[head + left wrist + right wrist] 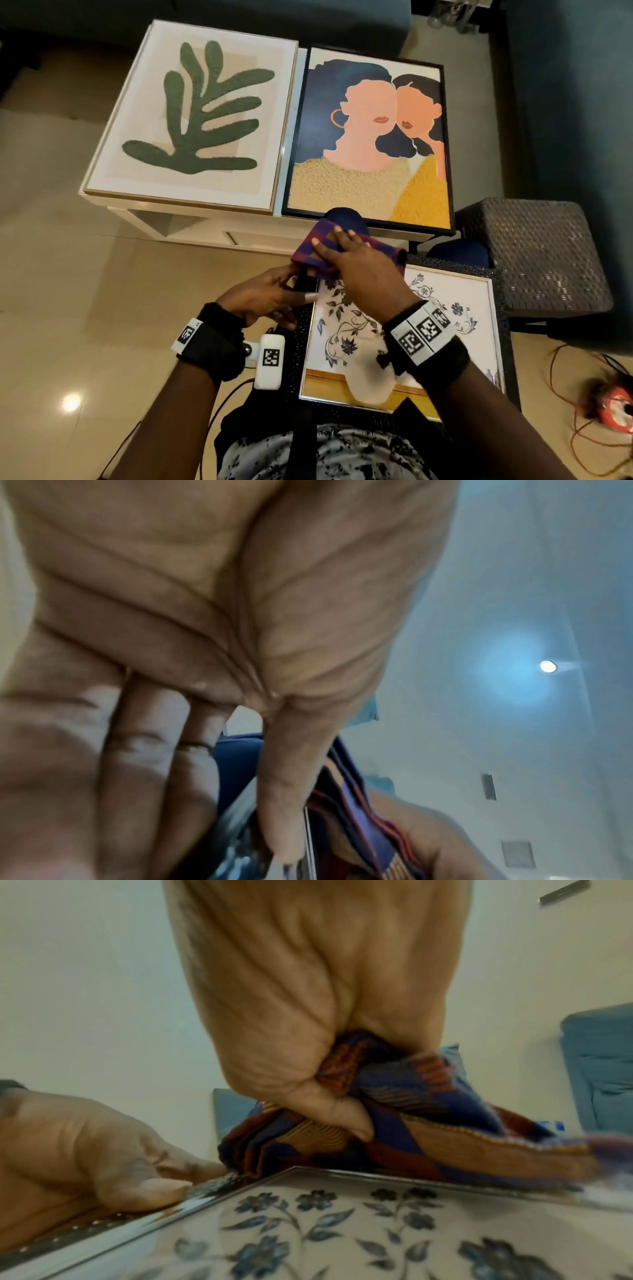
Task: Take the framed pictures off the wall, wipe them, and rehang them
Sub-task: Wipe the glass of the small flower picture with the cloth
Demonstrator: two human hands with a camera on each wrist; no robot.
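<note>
A floral picture [445, 325] in a dark sparkly frame lies face up across my lap. My left hand [294, 286] grips the frame's upper left edge, thumb on top and fingers round the side; the same hand [143, 1175] shows in the right wrist view. My right hand [342, 253] lies over a folded purple and red striped cloth [313, 245] at the frame's top edge. Underneath, its thumb [346, 1121] curls into the cloth [445, 1123], which touches the picture [342, 1231]. Past my left thumb [291, 791], an edge of the cloth [359, 831] is visible.
Two more pictures lie flat on a white low table [205, 219] ahead: a green leaf print [191, 116] and a two-faces print [370, 137]. A dark wicker stool [534, 253] stands at right. Orange cables [582, 394] trail on the floor. Blue sofas stand behind.
</note>
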